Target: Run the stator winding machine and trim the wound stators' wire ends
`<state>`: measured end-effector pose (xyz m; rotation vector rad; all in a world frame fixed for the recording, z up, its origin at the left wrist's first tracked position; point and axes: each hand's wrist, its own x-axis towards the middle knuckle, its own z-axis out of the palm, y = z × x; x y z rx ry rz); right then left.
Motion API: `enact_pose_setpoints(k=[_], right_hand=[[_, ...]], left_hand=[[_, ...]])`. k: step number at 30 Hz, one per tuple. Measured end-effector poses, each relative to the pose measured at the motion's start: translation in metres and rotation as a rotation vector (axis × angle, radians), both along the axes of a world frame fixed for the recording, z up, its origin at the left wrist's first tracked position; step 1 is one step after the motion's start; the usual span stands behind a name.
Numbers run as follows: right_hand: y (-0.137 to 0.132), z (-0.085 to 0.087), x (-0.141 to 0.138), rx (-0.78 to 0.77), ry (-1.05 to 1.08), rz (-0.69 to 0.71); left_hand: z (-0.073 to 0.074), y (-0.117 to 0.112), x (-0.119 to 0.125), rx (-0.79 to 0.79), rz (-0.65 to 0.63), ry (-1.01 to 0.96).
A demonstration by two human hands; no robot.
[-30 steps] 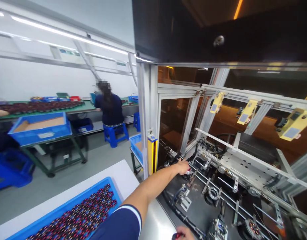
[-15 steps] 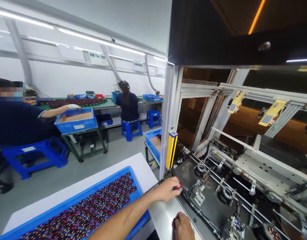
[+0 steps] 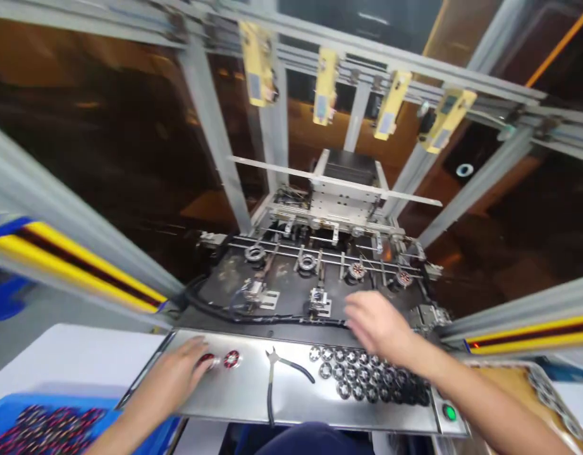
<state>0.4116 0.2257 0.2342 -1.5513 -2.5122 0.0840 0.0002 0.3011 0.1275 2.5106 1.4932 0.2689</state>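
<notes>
My left hand (image 3: 177, 373) is at the left end of the steel ledge (image 3: 244, 395). Its thumb and fingers are around a round red-and-black motor stator (image 3: 207, 361). A second red stator (image 3: 231, 359) lies just right of it. My right hand (image 3: 377, 322), smeared by motion, is above the ledge's back edge, fingers stretched leftward, with nothing visible in them. Below it, several dark-and-silver stators (image 3: 344, 390) lie in rows. Wire cutters (image 3: 273, 359) with black handles lie spread mid-ledge. Behind, two ring holders (image 3: 307, 263) look bare; two hold copper-coloured stators (image 3: 358, 270).
A blue tray (image 3: 125, 404) of red-and-black stators stands at lower left. Yellow guard bars (image 3: 97, 272) flank the machine opening, and yellow sensor units (image 3: 325, 85) hang overhead. A green button (image 3: 449, 412) is at the ledge's right end, beside a tray (image 3: 503, 385).
The view has swung right and down from the workshop to the machine. A red stator now lies loose on the ledge, and my right hand has moved out over the machine's front.
</notes>
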Motion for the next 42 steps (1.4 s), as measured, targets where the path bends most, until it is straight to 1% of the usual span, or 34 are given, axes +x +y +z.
enact_pose_setpoints(k=[1,2,3,4,5,6,7,8,9,10,11,13,15,16,18,20,25,29,33,37,42], right_hand=[[0.002,0.009,0.04,-0.005,-0.041,-0.098],[0.006,0.014,0.078,-0.016,-0.087,-0.198],[0.012,0.015,0.113,-0.043,-0.135,-0.284],[0.018,0.013,0.143,-0.075,-0.181,-0.357],[0.024,0.008,0.169,-0.108,-0.222,-0.415],[0.028,0.0,0.189,-0.143,-0.256,-0.455],[0.032,-0.008,0.204,-0.171,-0.283,-0.484],[0.033,-0.017,0.215,-0.194,-0.305,-0.503],[0.034,-0.026,0.222,-0.21,-0.32,-0.515],[0.033,-0.034,0.227,-0.221,-0.331,-0.521],[0.033,-0.042,0.23,-0.228,-0.338,-0.524],[0.031,-0.055,0.234,-0.242,-0.337,-0.523],[0.033,-0.065,0.236,-0.256,-0.322,-0.52],[0.034,-0.069,0.237,-0.262,-0.311,-0.519],[0.038,-0.077,0.239,-0.272,-0.285,-0.513],[0.043,-0.083,0.24,-0.279,-0.257,-0.5],[0.05,-0.094,0.244,-0.299,-0.215,-0.474],[0.05,-0.1,0.248,-0.323,-0.211,-0.479],[0.052,-0.104,0.25,-0.344,-0.215,-0.48],[0.056,-0.105,0.253,-0.353,-0.211,-0.473],[0.058,-0.101,0.258,-0.364,-0.203,-0.451]], left_hand=[[0.019,0.013,0.015,0.06,-0.076,-0.011],[0.038,0.029,0.037,0.12,-0.155,-0.028],[0.056,0.046,0.066,0.151,-0.224,-0.041],[0.07,0.064,0.099,0.164,-0.304,-0.044],[0.08,0.082,0.137,0.163,-0.392,-0.039],[0.086,0.098,0.176,0.15,-0.487,-0.024],[0.087,0.113,0.215,0.139,-0.571,-0.008],[0.084,0.124,0.251,0.124,-0.651,0.016],[0.077,0.133,0.283,0.109,-0.718,0.043],[0.068,0.138,0.31,0.095,-0.77,0.071],[0.058,0.141,0.332,0.083,-0.808,0.096],[0.036,0.142,0.36,0.068,-0.853,0.137],[0.02,0.141,0.372,0.059,-0.869,0.161],[0.014,0.14,0.375,0.056,-0.872,0.169],[0.006,0.14,0.377,0.051,-0.868,0.179],[0.003,0.14,0.378,0.048,-0.862,0.188],[0.004,0.145,0.375,0.027,-0.87,0.212],[0.006,0.147,0.373,0.008,-0.871,0.251],[0.004,0.147,0.376,-0.024,-0.861,0.297],[0.002,0.148,0.38,-0.063,-0.863,0.328],[0.003,0.152,0.382,-0.063,-0.869,0.305]])
